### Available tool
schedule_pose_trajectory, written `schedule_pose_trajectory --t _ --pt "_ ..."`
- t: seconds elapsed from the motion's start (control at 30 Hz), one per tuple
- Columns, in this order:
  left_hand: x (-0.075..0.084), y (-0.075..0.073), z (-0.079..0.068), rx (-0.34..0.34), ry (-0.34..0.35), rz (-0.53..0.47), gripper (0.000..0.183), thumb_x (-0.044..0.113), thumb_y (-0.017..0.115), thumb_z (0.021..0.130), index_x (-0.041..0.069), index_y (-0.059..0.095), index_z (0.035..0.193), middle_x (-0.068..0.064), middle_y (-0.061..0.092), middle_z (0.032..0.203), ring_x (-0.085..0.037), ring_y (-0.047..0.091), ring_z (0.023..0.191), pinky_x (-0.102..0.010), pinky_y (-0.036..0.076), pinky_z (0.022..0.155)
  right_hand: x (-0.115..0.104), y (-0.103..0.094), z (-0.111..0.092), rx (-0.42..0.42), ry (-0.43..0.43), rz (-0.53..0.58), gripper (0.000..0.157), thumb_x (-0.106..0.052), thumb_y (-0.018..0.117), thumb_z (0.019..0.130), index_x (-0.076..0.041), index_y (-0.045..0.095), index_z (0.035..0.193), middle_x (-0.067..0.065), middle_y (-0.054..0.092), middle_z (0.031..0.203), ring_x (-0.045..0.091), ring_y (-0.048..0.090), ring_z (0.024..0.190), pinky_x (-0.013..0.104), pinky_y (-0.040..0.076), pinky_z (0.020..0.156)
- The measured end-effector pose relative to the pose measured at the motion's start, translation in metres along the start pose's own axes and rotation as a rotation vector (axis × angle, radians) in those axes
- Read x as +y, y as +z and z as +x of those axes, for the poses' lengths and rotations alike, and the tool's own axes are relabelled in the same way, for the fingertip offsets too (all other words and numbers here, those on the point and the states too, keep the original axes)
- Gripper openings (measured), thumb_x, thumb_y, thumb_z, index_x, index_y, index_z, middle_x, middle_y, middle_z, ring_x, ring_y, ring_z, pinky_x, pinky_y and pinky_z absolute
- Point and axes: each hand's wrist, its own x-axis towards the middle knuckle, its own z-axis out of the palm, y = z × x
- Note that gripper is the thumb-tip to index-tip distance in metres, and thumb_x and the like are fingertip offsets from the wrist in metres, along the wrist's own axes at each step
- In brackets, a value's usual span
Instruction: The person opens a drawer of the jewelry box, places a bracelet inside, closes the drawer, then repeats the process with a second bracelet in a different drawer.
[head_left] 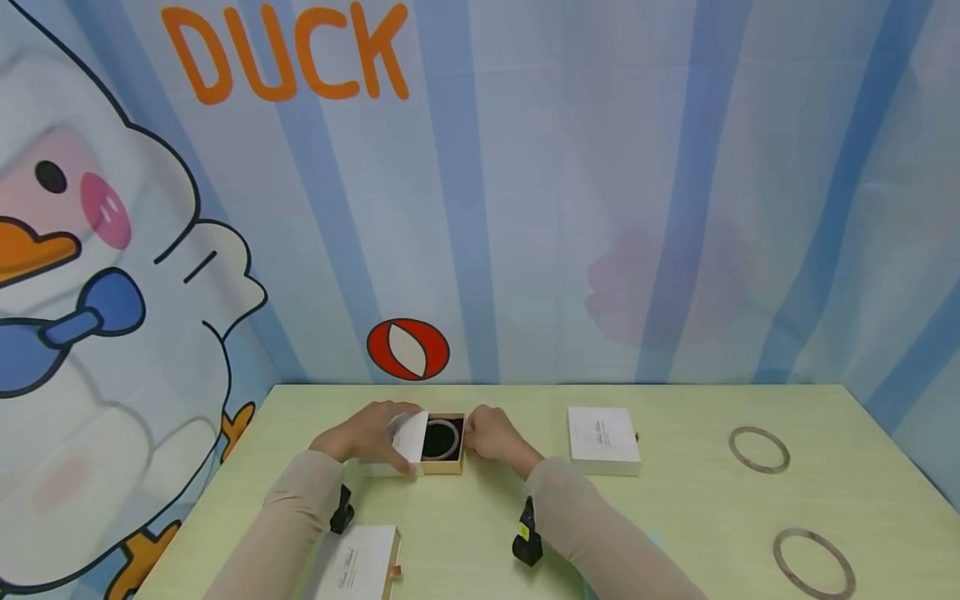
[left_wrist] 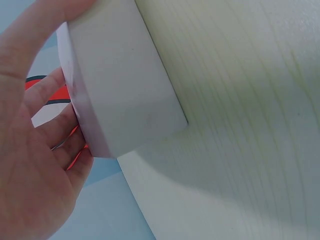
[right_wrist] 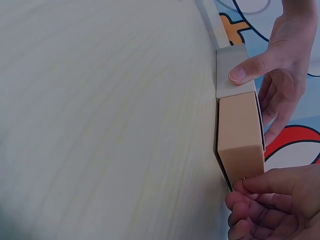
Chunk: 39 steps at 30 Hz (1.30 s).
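A white drawer-style gift box (head_left: pixel 408 437) sits at the back of the table, its tan drawer (head_left: pixel 442 468) slid partly out to the right. Inside, a greyish bangle (head_left: pixel 457 439) lies on black lining. My left hand (head_left: pixel 371 429) grips the white outer sleeve, thumb on the near side and fingers on the far side, as the right wrist view shows. With thumb and forefinger, my right hand (right_wrist: pixel 275 202) pinches a small pull tab on the drawer's end; the fingertips mostly hide the tab.
Another white box (head_left: pixel 603 442) stands right of my hands, and one more (head_left: pixel 356 562) lies near the front left. Two loose bangles (head_left: pixel 786 454) rest on the right side of the table (head_left: pixel 697 500). A printed curtain (head_left: pixel 540 250) hangs behind the back edge.
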Motion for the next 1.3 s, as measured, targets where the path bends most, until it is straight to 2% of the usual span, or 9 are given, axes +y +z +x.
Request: schedule_pose_trajectory --t 0.23,0.43,0.77,1.3 --pt "0.0001 -0.0002 -0.0003 0.001 0.002 -0.001 0.095 0.033 0.097 0.061 0.013 0.054 0.143 -0.011 0.053 0.14 -0.032 0.048 0.124 -0.057 0.041 0.103 0.0 0.0037 0.0011 0.005 0.012 0.008 0.055 0.006 0.054 0.095 -0.014 0.038 0.046 -0.005 0.036 0.04 0.01 0.029 0.039 0.022 0.028 0.047" --pt "0.0005 -0.0002 -0.001 -0.001 0.009 -0.01 0.095 0.032 0.097 0.061 0.011 0.054 0.143 -0.012 0.053 0.142 -0.032 0.048 0.125 -0.056 0.041 0.103 -0.0003 0.0062 0.0012 0.015 0.029 0.016 0.055 0.006 0.054 0.094 -0.015 0.035 0.047 -0.005 0.037 0.04 0.009 0.03 0.039 0.021 0.026 0.045" --pt "0.0013 -0.0012 -0.0017 -0.002 0.01 -0.017 0.095 0.031 0.097 0.061 0.011 0.053 0.143 -0.012 0.051 0.144 -0.033 0.047 0.128 -0.056 0.04 0.104 -0.0029 0.0075 0.0035 0.022 0.034 0.021 0.057 0.006 0.055 0.093 -0.016 0.031 0.047 -0.006 0.03 0.041 0.009 0.024 0.039 0.022 0.024 0.044" --pt "-0.0016 -0.001 0.0001 -0.004 0.023 -0.01 0.096 0.032 0.097 0.062 0.01 0.053 0.144 -0.013 0.05 0.145 -0.034 0.046 0.129 -0.056 0.04 0.104 -0.006 0.0086 0.0019 0.03 0.036 0.01 0.056 0.007 0.056 0.093 -0.016 0.032 0.047 -0.007 0.031 0.042 0.009 0.026 0.041 0.021 0.024 0.045"
